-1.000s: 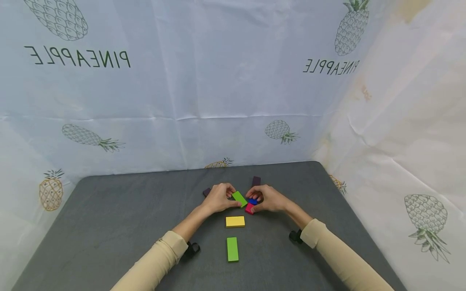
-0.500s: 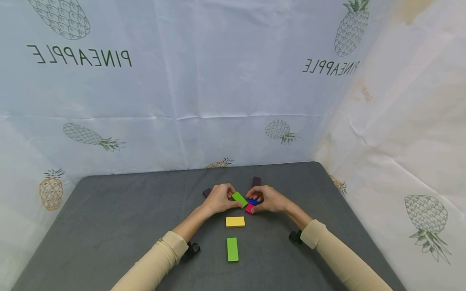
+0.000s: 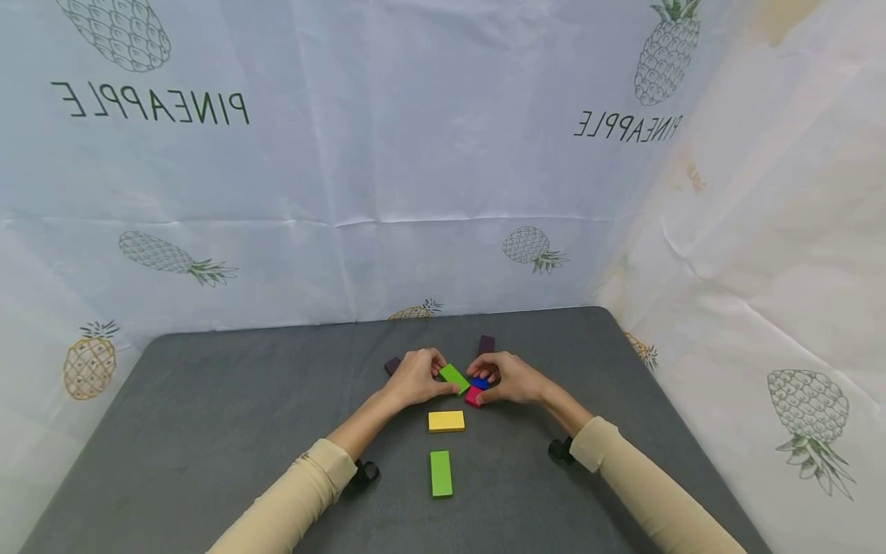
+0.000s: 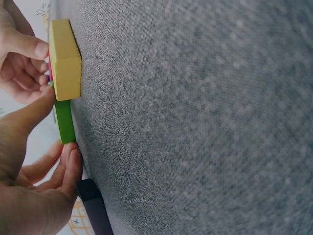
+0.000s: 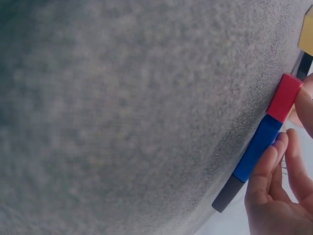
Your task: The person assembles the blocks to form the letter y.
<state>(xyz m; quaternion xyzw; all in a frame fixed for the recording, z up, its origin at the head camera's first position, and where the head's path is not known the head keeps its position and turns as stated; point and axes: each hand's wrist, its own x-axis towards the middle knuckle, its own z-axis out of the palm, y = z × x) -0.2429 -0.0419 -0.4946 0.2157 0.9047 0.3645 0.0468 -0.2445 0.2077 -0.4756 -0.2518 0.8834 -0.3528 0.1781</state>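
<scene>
My left hand (image 3: 414,378) pinches a green block (image 3: 453,378) lengthwise, thumb on its near end and fingers at the far end. In the head view the block lies slanted. Facing it, my right hand (image 3: 515,378) holds a red block (image 5: 284,98) and a blue block (image 5: 257,149), which sit end to end in the right wrist view. The thumb is at the red one and the fingertips are along the blue one. Both stay low at the table surface. The fingers partly cover the blue block in the head view.
A yellow block (image 3: 446,421) lies crosswise just in front of the hands. Nearer still is another green block (image 3: 441,474), set lengthwise. Behind the hands are two dark blocks, one on the right (image 3: 487,344) and one partly hidden on the left (image 3: 392,365). A printed cloth hangs behind the grey table (image 3: 242,431).
Both hands and the blocks keep their places; only a slight shift of the head view shows.
</scene>
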